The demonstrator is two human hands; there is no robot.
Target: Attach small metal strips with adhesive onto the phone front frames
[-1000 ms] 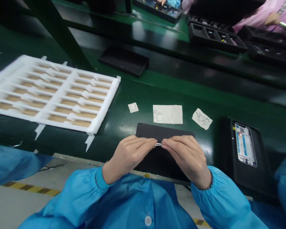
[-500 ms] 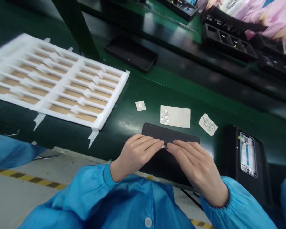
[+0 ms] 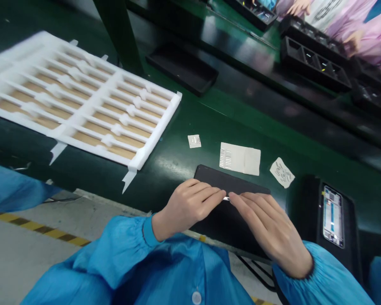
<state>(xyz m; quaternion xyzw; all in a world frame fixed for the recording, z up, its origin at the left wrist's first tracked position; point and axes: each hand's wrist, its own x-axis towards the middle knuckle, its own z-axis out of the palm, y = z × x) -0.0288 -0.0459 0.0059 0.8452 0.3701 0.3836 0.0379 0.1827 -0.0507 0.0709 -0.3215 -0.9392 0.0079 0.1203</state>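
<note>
Just one cam, head-worn, looking forward and pretty steeply down over the wearer's blue jacket point(image 3: 184, 271). Close enough that the left hand point(image 3: 190, 204) and right hand point(image 3: 271, 224) sit below mid-frame, yet wide enough to get the floor point(image 3: 15, 262) and pink sleeves point(image 3: 373, 36) across the table point(image 3: 174, 165). Bit tilted, table slopes down rightward.

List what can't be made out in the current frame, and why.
All in the head view:
- Small silver piece: mostly hidden by fingertips of the left hand and right hand.
- Black pad: partly covered by both hands.
- Rightmost pale slip: marks too small to identify.
- White tray: far left cut off by the picture's edge.
- Pink-sleeved co-worker: cut off, top right.
</note>
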